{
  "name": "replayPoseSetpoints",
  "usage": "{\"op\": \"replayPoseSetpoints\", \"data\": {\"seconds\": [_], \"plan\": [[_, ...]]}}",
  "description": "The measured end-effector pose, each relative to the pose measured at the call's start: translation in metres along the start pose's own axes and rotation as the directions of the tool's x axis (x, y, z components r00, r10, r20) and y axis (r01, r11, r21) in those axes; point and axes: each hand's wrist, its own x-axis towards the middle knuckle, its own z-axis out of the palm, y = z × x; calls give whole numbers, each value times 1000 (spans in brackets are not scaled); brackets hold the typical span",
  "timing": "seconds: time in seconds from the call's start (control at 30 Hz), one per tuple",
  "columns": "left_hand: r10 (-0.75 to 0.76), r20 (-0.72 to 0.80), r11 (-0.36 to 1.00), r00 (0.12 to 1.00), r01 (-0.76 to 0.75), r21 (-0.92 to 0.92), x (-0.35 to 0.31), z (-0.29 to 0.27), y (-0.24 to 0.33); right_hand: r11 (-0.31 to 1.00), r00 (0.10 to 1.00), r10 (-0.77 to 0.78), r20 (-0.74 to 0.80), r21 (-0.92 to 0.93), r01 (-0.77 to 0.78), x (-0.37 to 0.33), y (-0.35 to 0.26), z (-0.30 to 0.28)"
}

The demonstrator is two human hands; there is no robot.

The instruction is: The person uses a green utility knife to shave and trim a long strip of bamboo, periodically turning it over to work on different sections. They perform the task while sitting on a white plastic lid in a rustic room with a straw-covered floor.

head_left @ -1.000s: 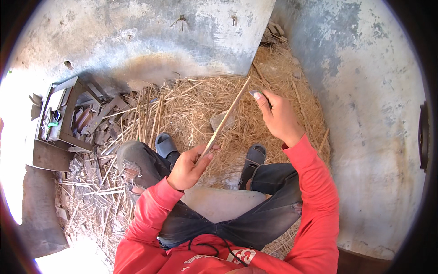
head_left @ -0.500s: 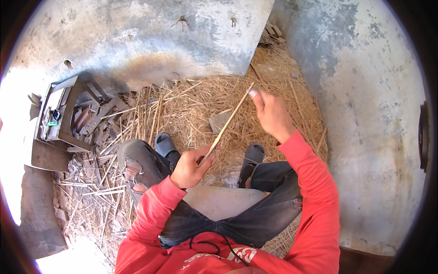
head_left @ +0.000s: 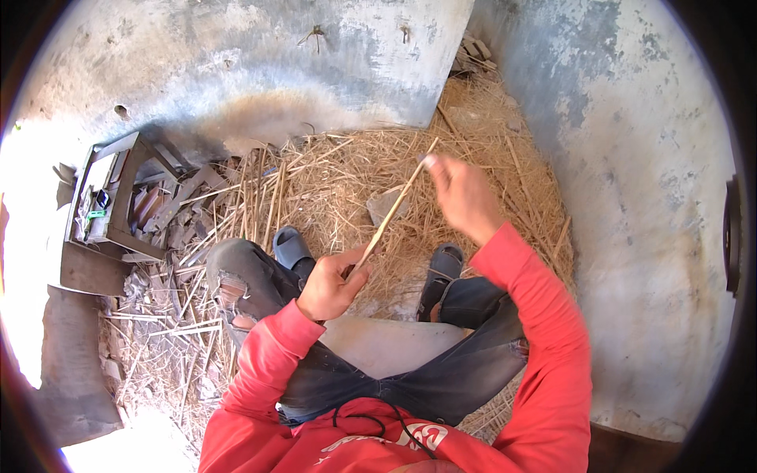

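Note:
A thin, pale wooden stick (head_left: 388,221) slants up and to the right in front of me. My left hand (head_left: 331,285) is closed around its lower end, with a darker bit showing between thumb and fingers. Near the top end, my right hand (head_left: 467,199) has its fingers curled and its thumb pressed against the stick. The tip of the stick pokes out just beyond that thumb. Both hands are above the floor, between my bent knees. What lies inside the right hand's curled fingers is hidden.
Loose straw and split strips (head_left: 347,173) cover the floor. A flat stone (head_left: 386,206) lies beyond the stick. On the left stands a wooden frame (head_left: 126,189) with small items on it, beside broken rubble (head_left: 169,217). Worn walls (head_left: 631,236) rise ahead and to the right.
My right hand has shifted slightly left and down along the stick, so more of the tip shows. The left hand keeps its hold.

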Motion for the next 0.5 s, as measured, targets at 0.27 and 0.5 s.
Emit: {"op": "replayPoseSetpoints", "data": {"seconds": [0.27,0.5], "plan": [[-64,59,998,996,64,-3,-9,-2,-6,993,982,-116,-149,-53,109,-13,13,14],[-85,-3,996,996,85,24,-7,-7,6,998,996,49,73,22,-50,-13,-7,9]]}}
